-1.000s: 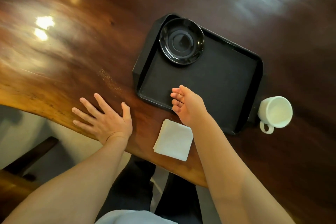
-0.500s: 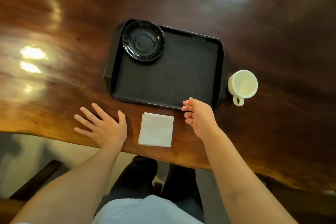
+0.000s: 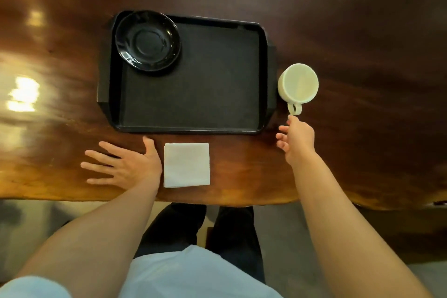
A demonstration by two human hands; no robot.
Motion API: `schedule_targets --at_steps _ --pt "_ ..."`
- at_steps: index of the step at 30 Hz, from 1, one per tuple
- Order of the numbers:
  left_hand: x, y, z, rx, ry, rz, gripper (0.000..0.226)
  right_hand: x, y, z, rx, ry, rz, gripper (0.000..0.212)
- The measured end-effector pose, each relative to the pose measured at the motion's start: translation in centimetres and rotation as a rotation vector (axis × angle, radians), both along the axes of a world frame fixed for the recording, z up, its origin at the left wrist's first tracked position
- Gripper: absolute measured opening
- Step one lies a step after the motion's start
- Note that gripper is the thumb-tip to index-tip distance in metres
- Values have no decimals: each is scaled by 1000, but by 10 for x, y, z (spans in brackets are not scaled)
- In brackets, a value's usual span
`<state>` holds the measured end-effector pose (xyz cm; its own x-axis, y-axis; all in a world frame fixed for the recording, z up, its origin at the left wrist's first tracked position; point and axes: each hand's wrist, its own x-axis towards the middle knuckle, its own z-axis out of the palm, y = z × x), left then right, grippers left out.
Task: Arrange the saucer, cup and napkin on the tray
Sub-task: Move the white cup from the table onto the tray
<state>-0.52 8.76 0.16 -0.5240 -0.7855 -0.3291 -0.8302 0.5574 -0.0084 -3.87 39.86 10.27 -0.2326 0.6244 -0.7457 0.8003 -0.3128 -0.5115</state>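
My left hand [image 3: 125, 167] is flat on the bench [image 3: 60, 116], fingers [image 3: 96, 153] spread wide, holding nothing. It sits at about 7 o'clock off the tray, thumb side just beside the napkin. Same pose as a second ago, so it's only bracing.

Napkin [image 3: 186, 165]: folded square on the bench at 6 o'clock from the tray, just off its near rim, not touching it. Not yet placed.

Tray [image 3: 188, 129]: black, mostly bare. Saucer [image 3: 147, 40] already sits in its 10–11 o'clock corner, apparently riding up on the rim there. I'd count that part as done, maybe needing a nudge inward.

Cup [image 3: 298, 84]: white, upright, on the bench at 3 o'clock from the tray, just beside the right rim, handle pointing back at me at 6 o'clock.

What changed: my right hand [image 3: 296, 139] was over the tray's near edge a second ago, then by its near-right corner; now it's out past that corner, directly under the cup handle. Its fingers are loosely open and curled, empty, with one tip at or almost at the handle loop; I can't tell if it's touching.

Read: the cup is next. Pinch the handle, lift, carry to 10 o'clock onto the saucer. Roughly a third done; napkin last.
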Motion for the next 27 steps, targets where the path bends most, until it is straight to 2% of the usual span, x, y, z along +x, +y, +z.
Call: schedule_targets --at_steps 4,6,8,14,27 --pt "1 -1 -5 -30 46 16 100 -13 18 -5 58 45 -78 48" --pt "1 -1 -6 -39 57 13 99 -21 20 -7 32 64 -105 61" --pt "2 -2 -7 -52 69 11 97 -31 20 -9 -9 75 -93 66" --pt "1 0 -8 -62 87 14 95 -58 27 -16 -121 90 -151 56" --pt "1 -2 -10 -60 86 -2 94 -62 26 -8 -197 123 -218 28"
